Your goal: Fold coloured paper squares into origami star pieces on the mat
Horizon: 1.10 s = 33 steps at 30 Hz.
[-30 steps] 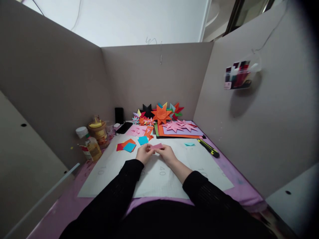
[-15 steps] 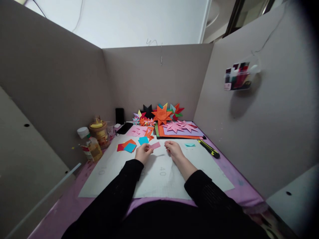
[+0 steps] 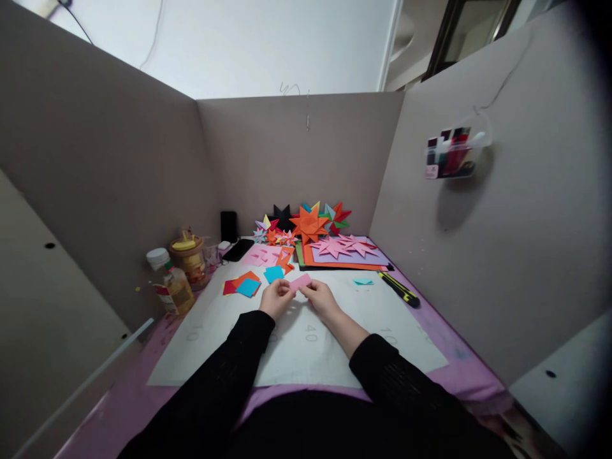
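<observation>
A small pink piece of paper (image 3: 301,282) is held up over the white sheet (image 3: 335,357) on the table. My left hand (image 3: 277,298) pinches its left end between thumb and fingers. At its lower right edge, my right hand (image 3: 321,298) grips it too, fingers closed. Just behind and left of my left hand lie blue paper squares (image 3: 274,274). Further left, another blue square (image 3: 248,286) rests on orange and red squares (image 3: 230,287). To the right of my right hand is a small folded turquoise paper (image 3: 363,282).
A black and yellow box cutter (image 3: 399,290) lies at the right edge. Folded stars, among them an orange star (image 3: 310,223) and a pink star (image 3: 332,247), are at the back. A glue bottle (image 3: 176,290), a jar (image 3: 191,255) and a phone (image 3: 238,250) stand or lie left.
My right hand has moved left to the pink paper and now grips its right part. My left hand keeps its hold. The view has shifted slightly.
</observation>
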Tool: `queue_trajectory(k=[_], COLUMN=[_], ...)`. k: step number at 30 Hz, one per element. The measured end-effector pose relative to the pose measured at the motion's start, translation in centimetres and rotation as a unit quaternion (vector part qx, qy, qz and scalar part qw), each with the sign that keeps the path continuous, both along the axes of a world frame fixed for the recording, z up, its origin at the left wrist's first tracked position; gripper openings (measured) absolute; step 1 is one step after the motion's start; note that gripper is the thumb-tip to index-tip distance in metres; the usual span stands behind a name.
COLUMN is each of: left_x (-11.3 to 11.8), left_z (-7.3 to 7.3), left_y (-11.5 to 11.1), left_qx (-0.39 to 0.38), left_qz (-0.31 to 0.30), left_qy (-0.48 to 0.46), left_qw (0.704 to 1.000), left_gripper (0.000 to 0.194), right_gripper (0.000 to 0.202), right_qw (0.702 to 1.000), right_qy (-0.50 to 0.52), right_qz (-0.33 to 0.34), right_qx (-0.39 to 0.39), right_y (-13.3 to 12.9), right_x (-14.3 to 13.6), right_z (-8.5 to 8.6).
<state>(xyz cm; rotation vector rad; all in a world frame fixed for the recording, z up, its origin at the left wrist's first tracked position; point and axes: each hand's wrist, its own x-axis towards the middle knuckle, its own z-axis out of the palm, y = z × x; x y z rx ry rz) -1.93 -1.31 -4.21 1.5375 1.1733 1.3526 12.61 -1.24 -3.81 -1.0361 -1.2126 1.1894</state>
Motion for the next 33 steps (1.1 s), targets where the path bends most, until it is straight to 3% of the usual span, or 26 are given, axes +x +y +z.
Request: queue_trajectory(k=[8,13,20,25,33], left_x=[0.1,0.2,-0.7,-1.3,-1.4], left_z=[1.1,1.7,1.1,1.0,1.3], left_y=[-0.5,-0.7,-0.4,-0.4,-0.5], left_qx=[0.002,0.008,0.057,0.119,0.122], left_qz=[-0.021,-0.027,-0.011,0.012,0.032], left_qy=[0.005,0.012,0.084,0.174,0.189], left_qw=[1.000,1.000,0.995,0.978,0.974], left_gripper=[0.032,0.032,0.024,0.014,0.011], right_gripper=[0.031,0.029,0.024,0.021,0.015], right_qw=[0.996,0.992,0.989,0.998,0.999], right_qy=[0.053,0.108,0.127,0.057,0.032], right_qz=[-0.016,-0.028,-0.070,-0.007,0.041], right_qx=[-0.072,-0.059,-0.042,-0.017,-0.011], right_y=[-0.3,0.7,1.4,0.9,0.5], right_x=[-0.8,0.8,3.1,3.2,3.0], right_z=[0.3,0.6,1.1,1.5,1.5])
